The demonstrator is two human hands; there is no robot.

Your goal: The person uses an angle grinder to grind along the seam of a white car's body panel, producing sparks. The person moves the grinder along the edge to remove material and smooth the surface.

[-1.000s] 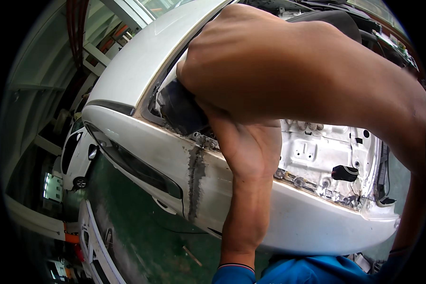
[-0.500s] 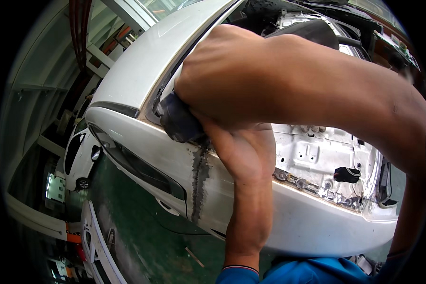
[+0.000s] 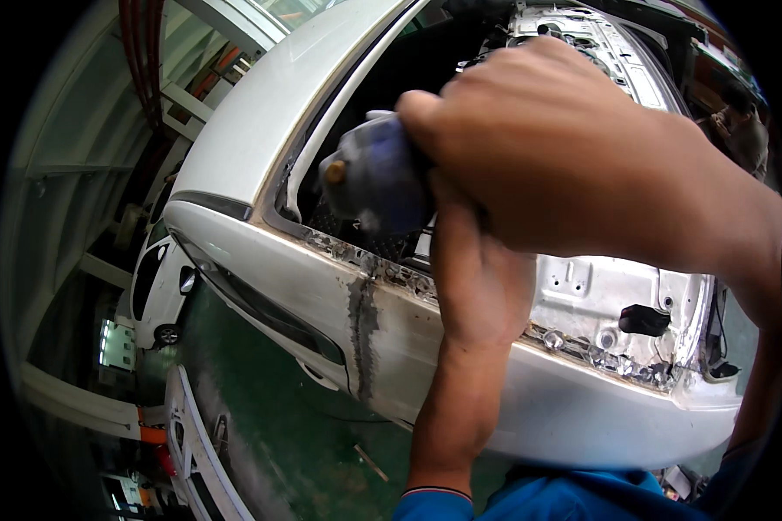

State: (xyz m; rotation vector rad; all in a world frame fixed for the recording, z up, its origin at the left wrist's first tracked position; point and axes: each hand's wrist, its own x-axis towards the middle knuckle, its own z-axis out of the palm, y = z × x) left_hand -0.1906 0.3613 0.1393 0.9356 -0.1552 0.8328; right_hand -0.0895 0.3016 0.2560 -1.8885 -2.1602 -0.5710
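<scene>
A power tool, probably an angle grinder [image 3: 382, 174], is held up in front of me over the car's rear side opening. Its grey and bluish head, with a brass-coloured round spot, is blurred. My right hand [image 3: 538, 139] is closed around its body from above. My left hand [image 3: 486, 278] comes up from below and is wrapped on the tool too, its fingers mostly hidden. Beneath them is the white car's body [image 3: 599, 408]. A dark, rough vertical strip [image 3: 365, 330] marks its side panel, just below a raw, worn metal edge [image 3: 400, 273].
The white roof [image 3: 269, 95] rises at upper left. Bare inner sheet metal [image 3: 573, 278] lies at right with a black patch [image 3: 644, 320]. A detached white panel [image 3: 191, 434] rests on the green floor [image 3: 295, 434]. Another white car [image 3: 152, 291] and a person [image 3: 747, 139] stand farther off.
Both hands have lifted the tool up and to the right, away from the worn edge by the dark strip. That edge now shows, and the tool's head has turned toward me.
</scene>
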